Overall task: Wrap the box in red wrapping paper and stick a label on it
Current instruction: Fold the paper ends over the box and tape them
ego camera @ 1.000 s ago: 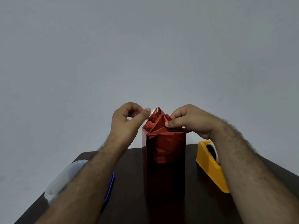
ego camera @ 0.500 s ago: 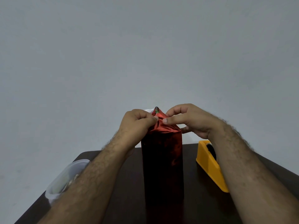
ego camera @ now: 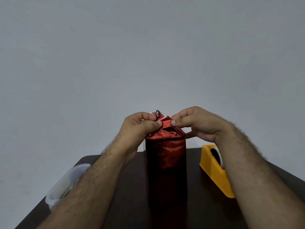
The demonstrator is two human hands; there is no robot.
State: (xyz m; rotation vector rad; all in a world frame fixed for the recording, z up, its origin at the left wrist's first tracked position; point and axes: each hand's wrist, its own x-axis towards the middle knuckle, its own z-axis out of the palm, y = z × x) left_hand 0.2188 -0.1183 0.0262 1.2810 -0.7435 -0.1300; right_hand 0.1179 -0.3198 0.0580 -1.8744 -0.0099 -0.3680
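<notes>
A tall rectangular box covered in shiny red wrapping paper stands upright near the middle of the dark brown worktop. Its long axis is vertical, with the bottom on the worktop and the gathered, crumpled end of the paper pointing up.

The left hand is at the left side of the top of the box. Its grip is closed: the thumb and the curled fingers pinch the folded paper there. The right hand is at the right side of the top, and its thumb and forefinger also pinch the paper. The two thumbs are close to each other, with a small ridge of red paper between them. A small silvery point of paper sticks up behind the left fingers.

A yellow plastic tape dispenser sits on the worktop to the right of the box, partly behind the right forearm. At the left edge lies a clear plastic container, perhaps a lidded box, partly hidden by the left forearm.
</notes>
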